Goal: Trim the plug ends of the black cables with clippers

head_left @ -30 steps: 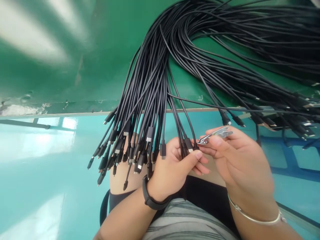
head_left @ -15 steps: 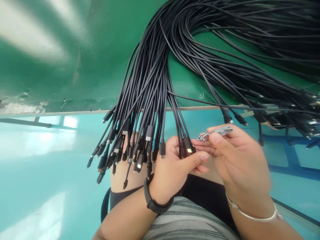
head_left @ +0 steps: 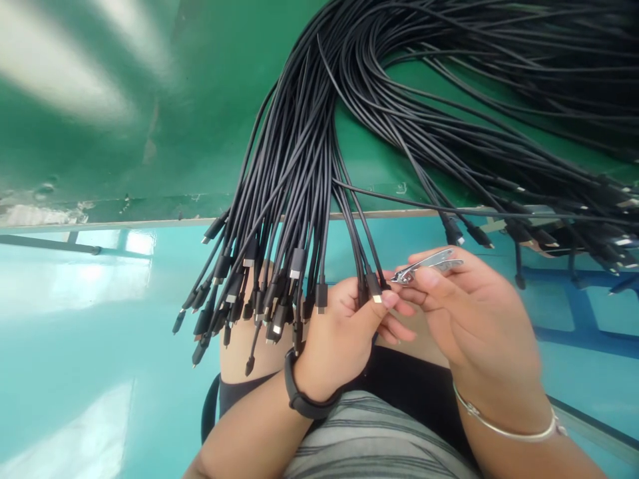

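Below the table edge, my left hand [head_left: 349,316] is closed around a few black USB-C cables, its thumb pressed by the metal tip of one cable plug [head_left: 373,287]. My right hand [head_left: 474,319] grips a silver nail clipper [head_left: 432,266] between thumb and fingers. The clipper's jaws point left and sit close to a cable end at my left fingertips; whether they touch it I cannot tell. Just left of my left hand, many more black cables [head_left: 299,166] hang over the edge with their plugs dangling, one plug [head_left: 321,297] lying against the back of the hand.
The green table [head_left: 100,133] spans the top, its front edge worn at the left. A second bundle of cable plugs [head_left: 549,233] overhangs the edge at the right. Under it a blue metal frame [head_left: 579,306] stands on the pale blue floor [head_left: 74,346].
My left thumb has closed in against the plug and fingertips. The clipper's levers stand farther apart than before, and its jaws have come to the cable end.
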`<action>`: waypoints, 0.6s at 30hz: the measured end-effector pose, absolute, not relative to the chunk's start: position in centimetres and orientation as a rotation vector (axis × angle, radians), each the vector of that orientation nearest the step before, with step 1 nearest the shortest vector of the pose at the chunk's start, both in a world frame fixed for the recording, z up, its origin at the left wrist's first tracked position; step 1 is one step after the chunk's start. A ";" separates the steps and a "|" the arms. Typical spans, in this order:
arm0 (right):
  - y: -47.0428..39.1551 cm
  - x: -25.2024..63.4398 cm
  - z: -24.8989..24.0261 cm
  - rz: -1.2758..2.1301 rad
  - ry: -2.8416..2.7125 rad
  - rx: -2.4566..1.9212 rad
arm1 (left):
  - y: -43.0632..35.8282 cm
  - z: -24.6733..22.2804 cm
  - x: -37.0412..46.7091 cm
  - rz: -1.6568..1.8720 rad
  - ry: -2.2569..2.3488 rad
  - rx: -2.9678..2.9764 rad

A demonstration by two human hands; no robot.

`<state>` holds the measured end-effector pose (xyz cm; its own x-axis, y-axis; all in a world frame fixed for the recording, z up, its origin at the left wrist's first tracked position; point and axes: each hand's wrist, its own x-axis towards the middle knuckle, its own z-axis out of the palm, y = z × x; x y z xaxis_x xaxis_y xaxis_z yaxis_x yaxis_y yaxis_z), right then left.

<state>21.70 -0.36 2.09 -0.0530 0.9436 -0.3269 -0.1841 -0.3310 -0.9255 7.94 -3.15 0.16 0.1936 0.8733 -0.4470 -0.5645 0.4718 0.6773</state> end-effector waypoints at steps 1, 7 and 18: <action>-0.4 21.6 2.2 1.547 -0.892 -1.294 | -3.2 0.2 7.9 1.046 0.903 0.412; -0.1 21.3 2.6 1.582 -0.909 -1.254 | -3.2 0.3 7.7 1.045 0.893 0.436; -0.1 21.3 2.6 1.547 -0.933 -1.275 | -3.0 0.6 7.8 1.030 0.910 0.418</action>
<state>21.32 -0.06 2.58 -0.0664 0.9497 -0.3061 -0.1728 -0.3131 -0.9339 7.80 -3.02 0.60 0.2070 0.8702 -0.4470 -0.5507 0.4813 0.6820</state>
